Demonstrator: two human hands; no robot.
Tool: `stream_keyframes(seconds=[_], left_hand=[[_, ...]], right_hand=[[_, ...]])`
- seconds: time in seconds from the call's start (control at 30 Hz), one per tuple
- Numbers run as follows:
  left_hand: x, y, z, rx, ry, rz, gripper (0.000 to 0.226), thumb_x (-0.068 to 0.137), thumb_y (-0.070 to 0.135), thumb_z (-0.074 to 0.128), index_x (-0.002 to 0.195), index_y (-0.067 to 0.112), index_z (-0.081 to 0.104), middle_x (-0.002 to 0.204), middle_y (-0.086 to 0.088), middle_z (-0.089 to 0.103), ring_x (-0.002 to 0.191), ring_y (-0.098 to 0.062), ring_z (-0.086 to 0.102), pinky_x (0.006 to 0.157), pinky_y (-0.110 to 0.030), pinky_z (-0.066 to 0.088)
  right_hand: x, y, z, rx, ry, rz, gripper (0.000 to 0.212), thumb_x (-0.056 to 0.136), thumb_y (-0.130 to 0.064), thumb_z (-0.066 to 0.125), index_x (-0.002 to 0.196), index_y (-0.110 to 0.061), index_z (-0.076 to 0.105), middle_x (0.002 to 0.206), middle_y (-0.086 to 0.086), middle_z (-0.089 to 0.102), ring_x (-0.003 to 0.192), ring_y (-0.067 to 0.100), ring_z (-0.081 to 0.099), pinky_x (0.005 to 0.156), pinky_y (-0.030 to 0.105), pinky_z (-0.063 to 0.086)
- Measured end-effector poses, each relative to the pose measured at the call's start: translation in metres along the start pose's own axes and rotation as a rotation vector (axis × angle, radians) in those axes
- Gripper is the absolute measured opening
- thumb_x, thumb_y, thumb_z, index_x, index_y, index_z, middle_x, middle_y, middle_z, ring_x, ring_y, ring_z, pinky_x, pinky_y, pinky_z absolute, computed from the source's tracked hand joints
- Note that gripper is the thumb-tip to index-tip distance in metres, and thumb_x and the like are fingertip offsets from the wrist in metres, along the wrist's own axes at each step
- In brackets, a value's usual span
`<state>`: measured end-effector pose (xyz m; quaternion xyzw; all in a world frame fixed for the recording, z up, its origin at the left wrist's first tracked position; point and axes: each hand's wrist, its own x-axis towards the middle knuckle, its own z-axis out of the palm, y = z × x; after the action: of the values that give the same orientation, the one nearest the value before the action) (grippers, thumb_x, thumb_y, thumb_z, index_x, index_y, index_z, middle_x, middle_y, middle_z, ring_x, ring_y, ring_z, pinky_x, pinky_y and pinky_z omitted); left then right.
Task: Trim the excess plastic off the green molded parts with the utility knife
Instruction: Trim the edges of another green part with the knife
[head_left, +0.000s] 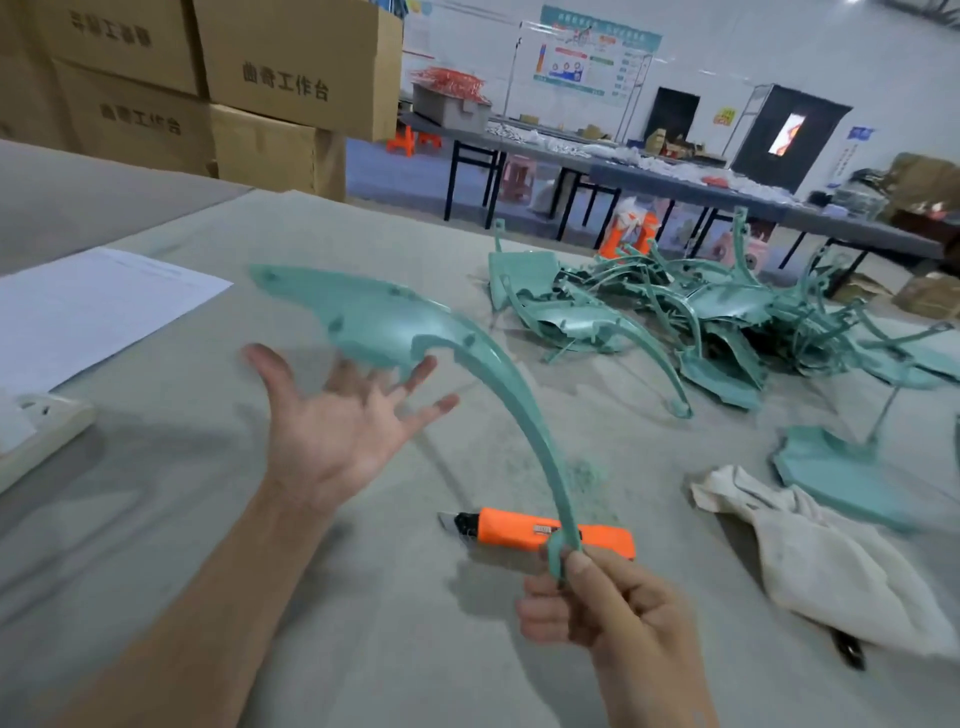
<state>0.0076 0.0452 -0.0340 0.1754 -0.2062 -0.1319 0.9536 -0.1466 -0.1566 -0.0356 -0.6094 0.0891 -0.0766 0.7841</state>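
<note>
Bench (130, 519) fills my view, a heap of green parts (701, 322) at far right. Above it, my right hand (602, 608) pinches the curved green part (374, 317) by its thin tip; my left hand (343, 431) is splayed under the broad end. Utility knife (509, 527) lies between them.

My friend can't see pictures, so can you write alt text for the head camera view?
A right hand pinches the thin tip of a curved green molded part; the open left hand spreads under its wide end. An orange utility knife lies on the table, near a pile of green parts.
</note>
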Motion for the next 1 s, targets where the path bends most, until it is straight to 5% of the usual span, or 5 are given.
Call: stream_keyframes(seconds=[0.13,0.3,0.4,0.57,1.0], left_hand=[[0.009,-0.019,0.007,0.169,0.138,-0.057,0.062,0.053,0.068,0.076,0.104,0.035,0.065,0.148,-0.01,0.038,0.127,-0.035,0.046,0.087,-0.054,0.053],[0.003,-0.012,0.001,0.188,0.271,-0.02,0.033,0.065,0.032,0.078,0.093,0.018,0.069,0.099,-0.003,0.073,0.073,-0.015,0.07,0.058,-0.024,0.056],[0.004,-0.006,0.004,0.233,0.371,-0.008,0.009,0.064,0.025,0.069,0.064,0.017,0.072,0.06,0.004,0.063,0.043,-0.004,0.054,0.038,-0.014,0.042],[0.007,-0.011,-0.001,0.488,0.38,-0.063,0.005,0.077,0.016,0.057,0.075,0.013,0.053,0.055,0.001,0.054,0.033,-0.004,0.039,0.028,-0.013,0.024],[0.011,-0.014,-0.01,0.703,0.343,-0.143,0.027,0.071,0.022,0.067,0.09,0.004,0.065,0.059,-0.006,0.062,0.032,-0.01,0.047,0.032,-0.013,0.033]], right_hand=[[-0.034,0.007,0.025,0.16,-0.156,0.292,0.012,0.053,0.008,0.076,0.066,0.008,0.075,0.06,0.032,0.063,0.04,0.03,0.062,0.037,0.027,0.048],[-0.044,0.032,0.039,0.015,-0.319,0.317,0.03,0.066,-0.026,0.072,0.068,0.004,0.077,0.061,0.021,0.068,0.044,0.014,0.06,0.05,0.021,0.044],[-0.018,0.019,0.011,-0.455,-0.341,0.012,0.034,0.086,-0.046,0.055,0.077,-0.024,0.08,0.06,0.001,0.07,0.047,0.01,0.06,0.048,0.022,0.044],[0.05,0.002,-0.023,-1.417,-0.149,-0.69,0.009,0.084,-0.029,0.076,0.091,-0.024,0.076,0.085,-0.009,0.069,0.08,0.02,0.058,0.069,0.03,0.047],[0.099,0.008,-0.036,-1.533,-0.443,-0.784,0.022,0.08,-0.035,0.068,0.091,-0.015,0.071,0.097,-0.001,0.064,0.089,0.027,0.056,0.074,0.037,0.052]])
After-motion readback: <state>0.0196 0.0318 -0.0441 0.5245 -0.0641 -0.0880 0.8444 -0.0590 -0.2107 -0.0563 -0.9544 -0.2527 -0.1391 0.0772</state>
